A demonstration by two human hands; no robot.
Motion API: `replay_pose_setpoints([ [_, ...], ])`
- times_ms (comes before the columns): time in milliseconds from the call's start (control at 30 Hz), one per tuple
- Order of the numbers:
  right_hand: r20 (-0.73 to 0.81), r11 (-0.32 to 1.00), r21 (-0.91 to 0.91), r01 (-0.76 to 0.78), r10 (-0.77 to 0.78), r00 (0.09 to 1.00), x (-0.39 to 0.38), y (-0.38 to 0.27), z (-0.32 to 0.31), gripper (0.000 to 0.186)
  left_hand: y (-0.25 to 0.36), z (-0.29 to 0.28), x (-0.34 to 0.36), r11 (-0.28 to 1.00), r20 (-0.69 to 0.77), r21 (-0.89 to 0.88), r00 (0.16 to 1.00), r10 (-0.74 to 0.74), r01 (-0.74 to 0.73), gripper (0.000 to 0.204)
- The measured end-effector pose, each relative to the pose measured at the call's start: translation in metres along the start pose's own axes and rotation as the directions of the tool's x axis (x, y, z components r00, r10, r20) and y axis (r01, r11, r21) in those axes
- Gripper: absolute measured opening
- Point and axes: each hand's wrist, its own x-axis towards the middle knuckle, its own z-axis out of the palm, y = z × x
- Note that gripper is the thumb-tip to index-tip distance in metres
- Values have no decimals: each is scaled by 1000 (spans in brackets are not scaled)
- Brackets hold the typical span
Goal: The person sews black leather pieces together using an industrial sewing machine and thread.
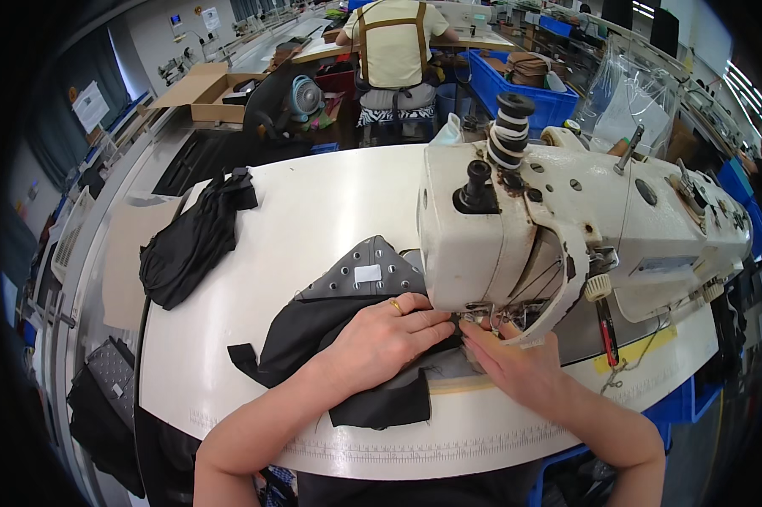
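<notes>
Pressing flat, left hand (387, 336) lies spread, palm down, on black fabric piece (347, 338) at the sewing machine (567, 237) head. Right hand (516, 359) pinches fabric edge w/ fingertips just beside the needle area. Fabric looks thin, soft, floppy, prob light; best held flat near the seam edge. Grey perforated panel (365, 270) lies behind; black bundle (186, 245) further left on white table (313, 211).

White table (313, 220): sewing machine (567, 228), dark fabric piece (330, 338), black bundle (191, 241).
</notes>
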Motion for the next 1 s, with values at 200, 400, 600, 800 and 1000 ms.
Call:
replay_pose_setpoints([
  [200, -49, 998, -21, 56, -57, 997, 0, 5, 5, 35, -3, 0, 1, 999, 9, -46, 1000, -11, 12, 35],
  [400, 4, 999, 33, 8, -8, 1000, -6, 3, 7, 36, -7, -1, 2, 999, 10, -47, 1000, 7, -7, 33],
  [600, -39, 998, -19, 57, -58, 998, 2, -3, 1, 38, 1, 3, 1, 1000, -17, 22, 1000, 11, -11, 33],
  [800, -59, 988, -137, 72, -81, 995, 5, -4, 0, 35, 8, 7, 5, 994, -13, 105, 1000, -11, 13, 34],
  [1000, -44, 996, -84, 32, -36, 998, 3, -5, 0, 34, 7, 12, 1, 979, -28, 192, 998, -57, 62, 35],
])
